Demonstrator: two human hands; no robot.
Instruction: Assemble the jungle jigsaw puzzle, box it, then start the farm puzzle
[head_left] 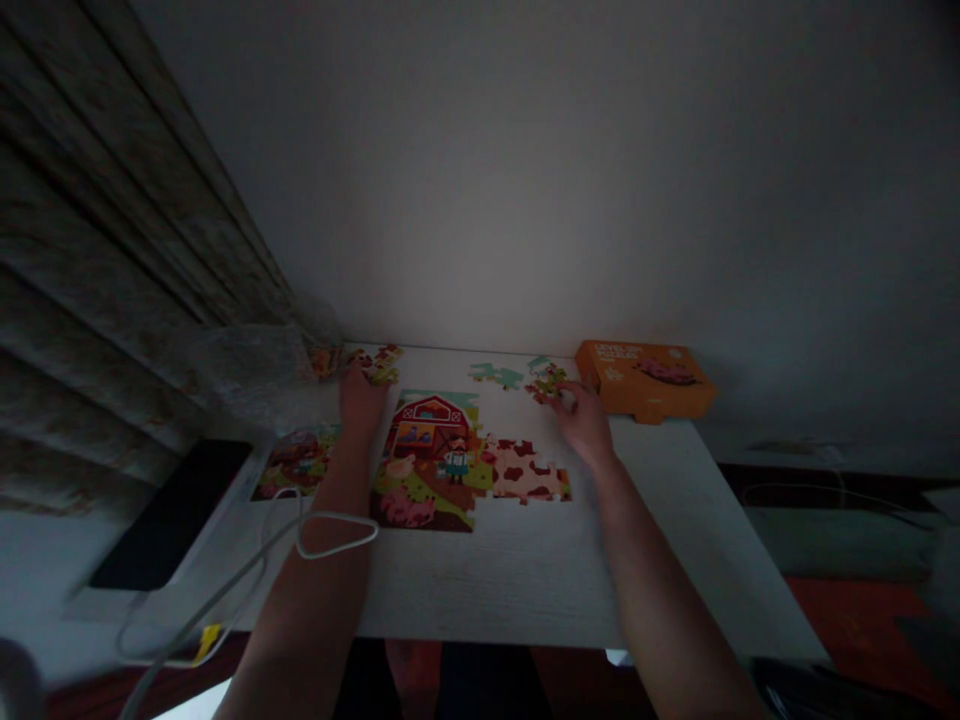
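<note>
A partly assembled jigsaw puzzle [427,460] lies on the white table, showing a red barn, a farmer and pink pigs. Joined pieces with a brown-and-white cow [529,472] extend from its right side. At the back left, my left hand [363,396] is over a small group of loose puzzle pieces [388,356], thumb apart from the fingers. My right hand [585,418] is closed at the fingertips on a puzzle piece [541,394] beside a second loose group. Pale green pieces [496,375] lie between the hands. Dim light blurs the fingertips.
An orange puzzle box [649,380] stands at the back right. On the left are clear plastic packaging [251,370], a picture sheet [289,468] partly behind my forearm, and a black phone [176,512]. A white cable [247,570] loops across the front left.
</note>
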